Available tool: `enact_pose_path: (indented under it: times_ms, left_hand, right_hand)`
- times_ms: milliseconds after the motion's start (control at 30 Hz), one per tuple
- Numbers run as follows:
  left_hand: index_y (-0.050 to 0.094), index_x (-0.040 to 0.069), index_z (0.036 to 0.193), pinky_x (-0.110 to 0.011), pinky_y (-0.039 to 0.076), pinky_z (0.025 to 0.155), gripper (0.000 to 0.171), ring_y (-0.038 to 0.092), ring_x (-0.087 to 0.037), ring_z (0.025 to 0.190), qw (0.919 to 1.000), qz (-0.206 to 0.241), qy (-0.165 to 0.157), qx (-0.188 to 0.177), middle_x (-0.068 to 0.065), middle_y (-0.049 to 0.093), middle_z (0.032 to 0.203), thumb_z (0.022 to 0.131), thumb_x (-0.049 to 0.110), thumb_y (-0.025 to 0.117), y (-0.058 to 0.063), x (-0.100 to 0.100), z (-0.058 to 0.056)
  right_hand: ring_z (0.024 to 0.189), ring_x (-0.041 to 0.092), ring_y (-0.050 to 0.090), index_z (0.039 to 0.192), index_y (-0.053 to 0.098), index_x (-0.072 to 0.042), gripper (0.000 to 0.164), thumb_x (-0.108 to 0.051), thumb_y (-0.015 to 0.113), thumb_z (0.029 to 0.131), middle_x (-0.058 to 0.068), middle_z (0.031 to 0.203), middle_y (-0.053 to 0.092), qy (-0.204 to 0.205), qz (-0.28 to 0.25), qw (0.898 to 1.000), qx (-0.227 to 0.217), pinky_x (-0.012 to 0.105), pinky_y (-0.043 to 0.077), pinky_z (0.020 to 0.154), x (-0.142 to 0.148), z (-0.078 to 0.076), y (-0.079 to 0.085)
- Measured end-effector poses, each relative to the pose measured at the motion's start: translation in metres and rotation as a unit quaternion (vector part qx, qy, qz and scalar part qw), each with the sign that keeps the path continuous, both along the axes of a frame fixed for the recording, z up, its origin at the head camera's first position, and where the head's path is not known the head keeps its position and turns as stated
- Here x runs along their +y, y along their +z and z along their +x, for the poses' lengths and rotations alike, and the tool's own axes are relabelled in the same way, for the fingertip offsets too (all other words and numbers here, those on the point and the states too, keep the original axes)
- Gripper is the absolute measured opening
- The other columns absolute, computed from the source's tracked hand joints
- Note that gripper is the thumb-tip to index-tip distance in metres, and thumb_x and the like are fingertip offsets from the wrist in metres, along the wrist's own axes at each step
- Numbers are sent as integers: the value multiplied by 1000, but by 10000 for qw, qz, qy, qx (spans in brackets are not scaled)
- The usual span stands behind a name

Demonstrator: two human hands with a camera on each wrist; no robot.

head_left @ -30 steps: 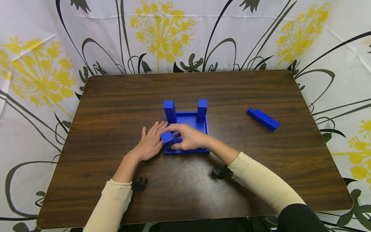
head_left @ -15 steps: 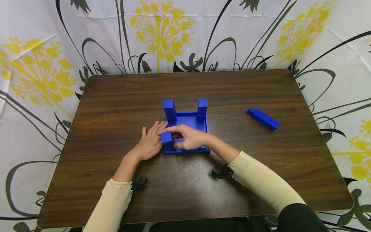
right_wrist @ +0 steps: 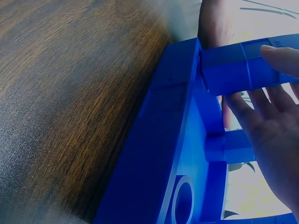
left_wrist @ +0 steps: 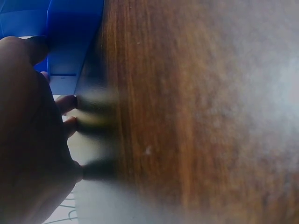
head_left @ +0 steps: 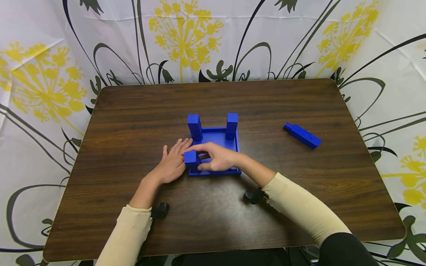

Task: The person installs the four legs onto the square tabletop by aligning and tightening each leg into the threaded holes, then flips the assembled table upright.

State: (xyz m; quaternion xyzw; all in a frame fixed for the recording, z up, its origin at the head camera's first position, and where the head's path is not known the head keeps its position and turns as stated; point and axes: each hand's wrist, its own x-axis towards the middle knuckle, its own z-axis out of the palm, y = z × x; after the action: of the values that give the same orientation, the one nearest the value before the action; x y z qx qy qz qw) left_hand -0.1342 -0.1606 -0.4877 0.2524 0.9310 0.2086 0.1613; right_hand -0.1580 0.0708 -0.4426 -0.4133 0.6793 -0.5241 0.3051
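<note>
A shallow blue square tray (head_left: 217, 135) lies on the table, with square blue posts upright at three of its corners. My right hand (head_left: 217, 158) grips the near-left post (head_left: 191, 157) between thumb and fingers; in the right wrist view this post (right_wrist: 229, 72) stands at the tray's corner. My left hand (head_left: 171, 164) lies with straight fingers against the tray's left side. At the near-right corner a round socket (right_wrist: 184, 200) shows. Two posts, the far-left post (head_left: 195, 127) and the far-right post (head_left: 232, 126), stand untouched.
A loose blue post (head_left: 303, 136) with a threaded end lies on its side, right of the tray. The brown wooden table (head_left: 133, 111) has a flower-patterned cloth (head_left: 126, 37) hanging behind it.
The near-left post has turned slightly, and its top now looks squarer to the tray. My right fingers have shifted a little around it. My left hand has stayed in place.
</note>
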Motion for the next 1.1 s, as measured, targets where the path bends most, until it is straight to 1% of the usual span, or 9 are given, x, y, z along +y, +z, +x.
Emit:
enact_pose_path:
  times_ms: [167, 400, 633, 833, 1000, 1100]
  left_hand:
    - [8, 17, 159, -70, -8, 106, 72, -3, -33, 149, 10000, 3, 3, 13, -8, 6, 164, 95, 17, 40, 1, 0, 0]
    - [8, 18, 159, -71, -7, 106, 72, -1, -33, 149, 10000, 83, 39, -13, -9, 8, 164, 95, 16, 40, 3, 0, 1]
    - [8, 18, 159, -70, -7, 106, 74, -1, -33, 149, 9999, 137, 79, -20, -9, 9, 164, 93, 14, 42, 3, 0, 1]
    - [7, 18, 159, -70, -8, 106, 75, -2, -32, 149, 9999, 143, 90, -27, -9, 8, 164, 93, 15, 41, 1, 0, 1]
    - [7, 19, 159, -70, -8, 106, 72, -2, -32, 149, 9998, 158, 103, -3, -8, 9, 164, 95, 17, 40, 0, 1, 0]
    - [8, 19, 159, -70, -8, 106, 68, -1, -32, 149, 9998, 164, 103, 12, -8, 9, 164, 98, 20, 38, -1, 1, 1]
  right_hand:
    - [137, 22, 40, 145, 43, 1, 61, 3, 67, 89, 18, 151, 40, -121, 177, 9997, 80, 34, 42, 103, 1, 1, 1]
    - [138, 22, 37, 143, 44, 3, 60, 3, 68, 88, 19, 150, 40, -221, 166, 9996, 92, 32, 43, 102, -1, 3, 0]
    - [134, 24, 43, 141, 45, 5, 60, 4, 70, 86, 19, 146, 44, -471, 164, 9986, 198, 30, 44, 100, -2, 7, -2]
    - [131, 27, 45, 141, 45, 5, 61, 3, 71, 86, 18, 147, 43, -669, 189, 9970, 332, 30, 45, 98, -2, 11, -1]
    - [129, 26, 48, 139, 47, 5, 60, 1, 73, 85, 17, 144, 46, -778, 181, 9957, 461, 29, 47, 96, -2, 12, -2]
    - [126, 24, 50, 137, 48, 4, 59, 0, 75, 84, 15, 140, 50, -862, 181, 9948, 516, 28, 48, 94, -3, 12, -3]
